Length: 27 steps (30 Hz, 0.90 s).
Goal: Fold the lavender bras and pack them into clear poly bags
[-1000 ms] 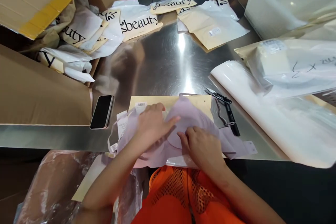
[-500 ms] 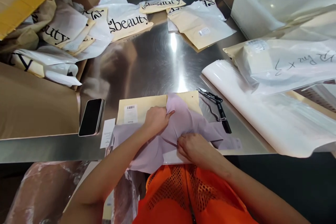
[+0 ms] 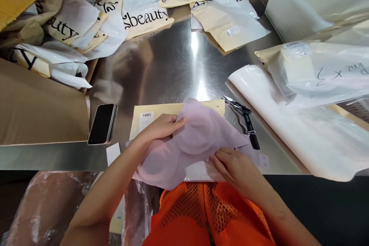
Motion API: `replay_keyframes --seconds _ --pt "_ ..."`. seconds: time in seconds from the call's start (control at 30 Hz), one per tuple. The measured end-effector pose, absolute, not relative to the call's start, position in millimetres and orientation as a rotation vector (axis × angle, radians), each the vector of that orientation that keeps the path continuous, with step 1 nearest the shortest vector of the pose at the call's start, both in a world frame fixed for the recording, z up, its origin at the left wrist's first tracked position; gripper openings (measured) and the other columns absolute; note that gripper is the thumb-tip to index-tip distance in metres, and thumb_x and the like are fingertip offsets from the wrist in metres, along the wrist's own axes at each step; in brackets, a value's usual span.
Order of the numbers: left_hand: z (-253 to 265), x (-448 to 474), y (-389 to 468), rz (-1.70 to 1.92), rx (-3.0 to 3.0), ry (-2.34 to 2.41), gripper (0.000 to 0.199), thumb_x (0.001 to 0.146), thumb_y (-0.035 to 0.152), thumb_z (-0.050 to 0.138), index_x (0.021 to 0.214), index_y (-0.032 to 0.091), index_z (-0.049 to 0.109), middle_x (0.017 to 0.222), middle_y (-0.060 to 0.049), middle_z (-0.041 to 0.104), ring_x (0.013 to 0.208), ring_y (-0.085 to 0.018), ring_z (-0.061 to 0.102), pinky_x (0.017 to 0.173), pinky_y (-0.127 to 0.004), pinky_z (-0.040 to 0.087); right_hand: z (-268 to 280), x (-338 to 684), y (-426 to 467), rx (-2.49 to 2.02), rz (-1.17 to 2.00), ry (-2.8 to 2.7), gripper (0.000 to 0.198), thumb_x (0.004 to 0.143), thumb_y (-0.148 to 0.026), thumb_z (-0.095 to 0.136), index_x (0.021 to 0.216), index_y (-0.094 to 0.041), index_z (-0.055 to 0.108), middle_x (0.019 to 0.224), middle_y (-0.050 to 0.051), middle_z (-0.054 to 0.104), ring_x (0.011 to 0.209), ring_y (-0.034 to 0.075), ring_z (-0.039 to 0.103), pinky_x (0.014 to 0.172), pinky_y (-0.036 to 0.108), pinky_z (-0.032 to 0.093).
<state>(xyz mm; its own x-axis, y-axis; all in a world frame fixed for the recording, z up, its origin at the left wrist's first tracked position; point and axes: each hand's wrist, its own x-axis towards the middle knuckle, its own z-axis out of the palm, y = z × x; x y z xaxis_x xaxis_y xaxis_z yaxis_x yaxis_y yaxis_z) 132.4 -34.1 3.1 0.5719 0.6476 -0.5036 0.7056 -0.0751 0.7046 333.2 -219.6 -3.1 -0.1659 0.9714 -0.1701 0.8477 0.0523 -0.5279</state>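
Lilac cupped garment (image 3: 198, 132) is pinched at one cup by the left hand (image 3: 163, 126) and at its lower edge by the right hand (image 3: 235, 166); scissors (image 3: 245, 110) lie beyond the right hand.

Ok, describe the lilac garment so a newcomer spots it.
Find the steel table, then the cream barcoded packet at its near edge. Partly over that lies the lilac garment, held by the left hand; unlike the packet, it has two rounded cups.

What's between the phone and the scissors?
Head view, going right from the phone: bare steel tabletop, cream bag under the left hand and lilac garment, then a thin strap beside the scissors.
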Motion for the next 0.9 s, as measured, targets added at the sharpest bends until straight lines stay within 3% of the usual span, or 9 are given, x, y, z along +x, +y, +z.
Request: replay_keyframes --seconds 0.1,0.2,0.43,0.53,0.67,0.83,0.9 --pt "3.3 128.0 -36.7 -0.129 1.721 1.124 0.055 0.082 0.071 0.047 0.061 0.020 0.043 0.055 0.002 0.044 0.051 -0.014 0.046 0.048 -0.026 0.030 -1.4 328.5 -212.1 -1.828 0.672 -2.149 0.038 0.103 -0.029 0.035 0.076 -0.016 0.060 0.071 0.003 0.058 0.062 0.014 0.053 0.059 0.028 0.030" --pt "1.0 128.7 -40.0 -0.116 1.695 1.100 0.052 0.083 0.067 0.049 0.062 0.020 0.045 0.055 0.002 0.047 0.051 -0.013 0.045 0.048 -0.026 0.029 3.4 315.9 -195.8 -1.829 0.523 -2.223 0.037 0.102 -0.029 0.037 0.077 -0.017 0.061 0.070 0.003 0.059 0.062 0.016 0.053 0.058 0.030 0.027" --pt "-2.3 135.8 -45.3 -0.118 1.750 1.090 0.047 0.082 0.060 0.054 0.057 0.020 0.046 0.050 0.003 0.044 0.048 -0.014 0.043 0.047 -0.026 0.027 2.3 285.2 -156.6 -2.099 0.476 -2.359 0.040 0.098 -0.048 0.044 0.095 -0.014 0.066 0.089 0.012 0.065 0.086 0.025 0.061 0.067 0.033 0.037" --pt "-2.6 141.5 -48.2 -0.148 1.917 1.105 0.040 0.083 0.048 0.058 0.056 0.020 0.049 0.050 0.002 0.047 0.051 -0.015 0.046 0.050 -0.027 0.028 -6.4 278.5 -149.3 -2.064 0.475 -2.472 0.029 0.099 -0.032 0.045 0.101 -0.012 0.066 0.094 0.015 0.066 0.090 0.027 0.062 0.071 0.036 0.040" --pt "-8.3 151.1 -49.8 -0.144 2.237 1.236 0.037 0.090 0.039 0.051 0.059 0.019 0.056 0.055 -0.002 0.053 0.060 -0.019 0.053 0.057 -0.030 0.031 -12.1 274.8 -152.5 -1.889 0.495 -2.635 0.020 0.090 -0.009 0.046 0.095 -0.011 0.066 0.089 0.015 0.067 0.084 0.026 0.063 0.069 0.037 0.042" --pt "-12.5 159.8 -42.7 -0.145 2.289 1.251 0.041 0.095 0.043 0.043 0.070 0.017 0.064 0.067 -0.008 0.063 0.069 -0.025 0.059 0.063 -0.032 0.036 -5.2 284.9 -184.0 -1.772 0.619 -2.501 0.023 0.096 -0.018 0.043 0.086 -0.018 0.064 0.083 0.008 0.067 0.076 0.023 0.062 0.067 0.036 0.044" --pt "-3.3 150.7 -44.2 -0.029 2.285 1.206 0.038 0.094 0.046 0.045 0.085 0.017 0.068 0.080 -0.009 0.068 0.078 -0.025 0.061 0.069 -0.032 0.040 -3.1 300.3 -205.5 -1.736 0.690 -2.335 0.033 0.101 -0.026 0.036 0.081 -0.021 0.061 0.078 0.006 0.064 0.073 0.021 0.060 0.065 0.034 0.043"
